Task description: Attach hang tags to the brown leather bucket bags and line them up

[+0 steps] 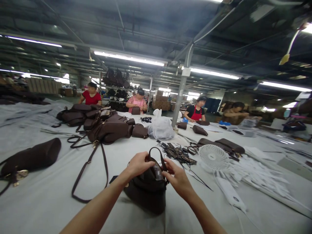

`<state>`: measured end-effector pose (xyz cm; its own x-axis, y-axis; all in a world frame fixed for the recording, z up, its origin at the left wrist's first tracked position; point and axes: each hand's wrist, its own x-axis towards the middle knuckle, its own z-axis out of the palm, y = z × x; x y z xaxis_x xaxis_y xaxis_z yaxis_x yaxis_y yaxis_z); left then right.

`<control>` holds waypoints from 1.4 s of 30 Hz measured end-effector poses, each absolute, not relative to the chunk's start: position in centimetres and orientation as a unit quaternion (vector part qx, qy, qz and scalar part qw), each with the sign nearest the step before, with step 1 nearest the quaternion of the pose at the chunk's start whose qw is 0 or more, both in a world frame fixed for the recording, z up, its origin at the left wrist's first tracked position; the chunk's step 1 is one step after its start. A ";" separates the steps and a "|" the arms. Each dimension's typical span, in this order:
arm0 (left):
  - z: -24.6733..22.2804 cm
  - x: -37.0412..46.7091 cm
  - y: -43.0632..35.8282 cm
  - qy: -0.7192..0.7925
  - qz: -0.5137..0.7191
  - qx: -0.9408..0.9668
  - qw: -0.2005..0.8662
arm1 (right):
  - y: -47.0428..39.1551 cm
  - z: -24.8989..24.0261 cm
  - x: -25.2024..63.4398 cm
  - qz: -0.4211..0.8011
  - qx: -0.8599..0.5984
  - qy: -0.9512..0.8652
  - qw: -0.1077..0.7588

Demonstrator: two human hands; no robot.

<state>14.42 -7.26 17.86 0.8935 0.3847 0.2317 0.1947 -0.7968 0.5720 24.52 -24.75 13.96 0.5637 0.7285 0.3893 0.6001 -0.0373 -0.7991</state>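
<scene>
A dark brown handbag (147, 195) stands on the white-covered table in front of me, its top open and its short handle (158, 150) sticking up. At the left side of the opening, my left hand (139, 164) grips the rim with the thumb laid across it. My right hand (175, 175) is closed on the right edge of the opening, near the base of the handle. Something clear and shiny shows inside the bag between the hands. Just beyond lies a pile of black tags (179, 152) with strings.
Many brown bags (109, 130) are heaped at the back left, with a strap trailing forward. Another bag (34, 157) lies far left. A white fan (214, 157), white strips (259, 177) and a plastic bundle (161, 127) are on the table. A post (180, 94) rises beyond; several people work behind.
</scene>
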 end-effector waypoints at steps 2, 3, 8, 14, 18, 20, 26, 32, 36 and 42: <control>17.4 14.6 -7.7 0.178 0.189 0.929 0.265 | -25.1 13.4 24.2 0.000 -0.726 -0.474 0.499; 17.3 14.5 -7.8 0.191 0.205 0.929 0.243 | -25.2 13.1 24.1 -0.028 -0.731 -0.473 0.492; 16.9 12.8 -7.4 0.235 0.263 0.925 0.139 | -25.2 12.2 24.3 -0.066 -0.748 -0.409 0.519; 16.1 12.1 -6.5 0.268 0.235 0.923 0.143 | -25.4 11.4 23.9 0.027 -0.722 -0.386 0.574; 16.1 12.2 -6.3 0.256 0.242 0.922 0.163 | -26.2 11.0 23.6 0.110 -0.684 -0.410 0.593; 15.9 12.2 -6.1 0.236 0.262 0.919 0.175 | -26.4 11.1 23.5 0.101 -0.688 -0.409 0.591; 15.4 12.3 -5.9 0.143 0.339 0.866 0.338 | -26.4 10.6 22.8 -0.014 -0.723 -0.421 0.548; 16.0 12.4 -5.7 0.063 0.262 0.783 0.561 | -26.1 8.8 22.7 -0.120 -0.743 -0.430 0.499; 16.3 11.9 -4.5 0.044 0.187 0.799 0.570 | -26.0 8.2 22.9 -0.166 -0.748 -0.428 0.478; 15.7 12.6 -2.6 0.080 0.199 0.760 0.614 | -25.4 8.3 22.3 -0.107 -0.726 -0.381 0.562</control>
<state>12.56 -2.59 15.69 0.9078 0.3664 0.2043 -0.1229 -0.2335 0.9646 22.33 -25.40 8.33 0.6871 0.4330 0.5835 0.6734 -0.0780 -0.7351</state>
